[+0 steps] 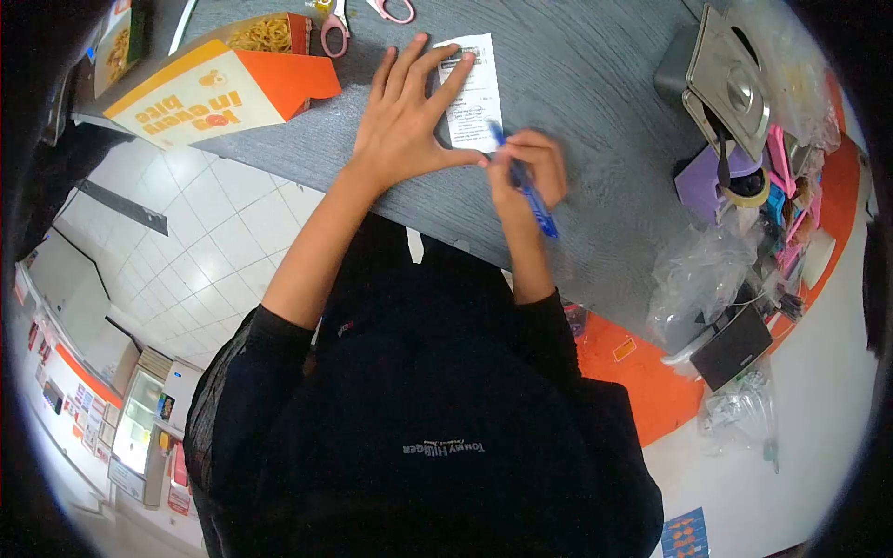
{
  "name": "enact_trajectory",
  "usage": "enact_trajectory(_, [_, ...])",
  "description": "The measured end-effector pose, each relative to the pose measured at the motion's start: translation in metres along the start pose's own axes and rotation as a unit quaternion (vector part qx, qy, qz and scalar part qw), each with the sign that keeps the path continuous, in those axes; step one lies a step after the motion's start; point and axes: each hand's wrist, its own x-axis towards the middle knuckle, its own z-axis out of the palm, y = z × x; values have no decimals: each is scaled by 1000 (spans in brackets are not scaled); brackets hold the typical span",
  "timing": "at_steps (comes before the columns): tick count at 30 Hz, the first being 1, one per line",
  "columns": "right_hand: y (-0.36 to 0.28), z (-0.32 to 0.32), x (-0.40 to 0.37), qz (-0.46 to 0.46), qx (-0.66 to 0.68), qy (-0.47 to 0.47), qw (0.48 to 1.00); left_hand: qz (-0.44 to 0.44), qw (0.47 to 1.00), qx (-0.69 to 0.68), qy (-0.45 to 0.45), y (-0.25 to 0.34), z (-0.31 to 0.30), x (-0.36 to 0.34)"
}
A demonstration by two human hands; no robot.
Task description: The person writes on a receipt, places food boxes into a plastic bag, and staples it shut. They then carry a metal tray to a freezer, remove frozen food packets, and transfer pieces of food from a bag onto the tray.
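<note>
A white printed receipt (474, 93) lies on the grey wood-grain counter (595, 121). My left hand (405, 116) rests flat on the counter with fingers spread, its index finger and thumb pinning the receipt's left edge. My right hand (532, 167) grips a blue pen (526, 186), whose tip touches the receipt's lower right part. Both forearms are bare, with black sleeves pushed up.
An orange and white food box (214, 88) holding noodles lies at the counter's left. Pink-handled scissors (337, 28) sit at the far edge. A metal lidded container (730, 84), a tape roll (747, 191), plastic bags (698, 279) and clutter crowd the right side.
</note>
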Motion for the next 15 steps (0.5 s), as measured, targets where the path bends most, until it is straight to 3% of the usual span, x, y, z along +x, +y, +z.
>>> enact_trajectory(1, [-1, 2, 0, -1, 0, 0, 1000, 0, 1000, 0, 1, -1, 1, 0])
enact_trajectory(3, [-6, 4, -1, -11, 94, -85, 992, 4, 1000, 17, -14, -2, 1, 0])
enact_trajectory(6, [-3, -5, -1, 64, 31, -5, 997, -1, 999, -34, 1, 2, -4, 1])
enact_trajectory(8, [6, -6, 6, 39, 23, 7, 999, 1, 999, -38, 0, 2, -7, 2])
enact_trajectory(10, [0, -9, 29, -115, -44, -87, 989, 7, 999, -40, 2, 1, -10, 3])
enact_trajectory(11, [-4, -12, 39, -87, -30, -217, 972, 12, 999, -52, -12, 1, -11, 2])
enact_trajectory(12, [-3, -11, 45, -97, -29, -210, 972, 18, 998, -62, -24, -1, -14, 2])
enact_trajectory(15, [-4, -5, 60, -207, -180, -314, 909, 25, 987, -152, -35, -6, -38, -14])
